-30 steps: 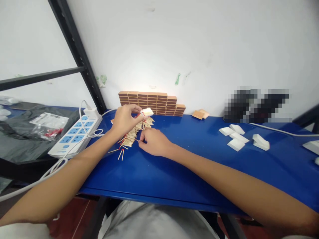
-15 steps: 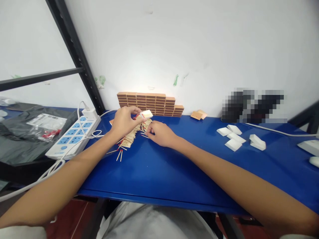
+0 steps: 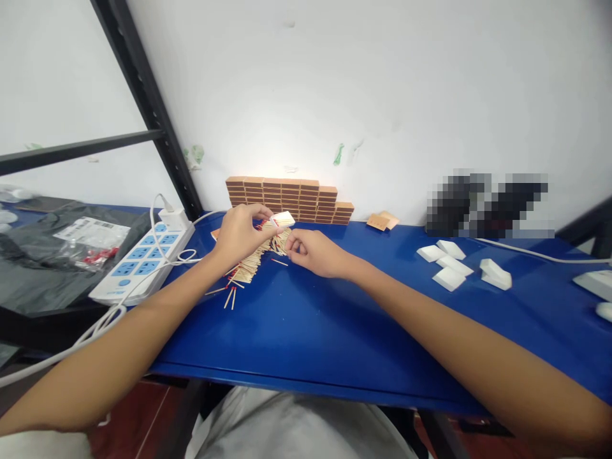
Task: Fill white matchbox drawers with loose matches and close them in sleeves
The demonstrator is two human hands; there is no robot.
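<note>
My left hand point(image 3: 241, 234) pinches a small white matchbox tray point(image 3: 284, 220) between thumb and fingers. Some red-tipped matches show at the tray's near end. Beneath and beside it spreads a heap of loose matches point(image 3: 248, 269) with red heads, partly covered by the hand. My right hand point(image 3: 313, 252) is at the heap's right edge, its fingers curled together; whatever they may hold is hidden. One single match point(image 3: 280, 262) lies on the blue table just left of those fingertips. Several stray matches point(image 3: 230, 298) lie at the heap's near end.
Stacked brown matchboxes point(image 3: 296, 203) stand against the wall behind the heap. Flattened orange card pieces point(image 3: 382, 220) lie to their right. Several white trays point(image 3: 449, 273) rest on the right of the blue table point(image 3: 287, 344). A power strip point(image 3: 143, 258) with white cables is on the left.
My right hand has shifted slightly right and up, away from the single match, which now lies free on the table. The left hand stays with the tray.
</note>
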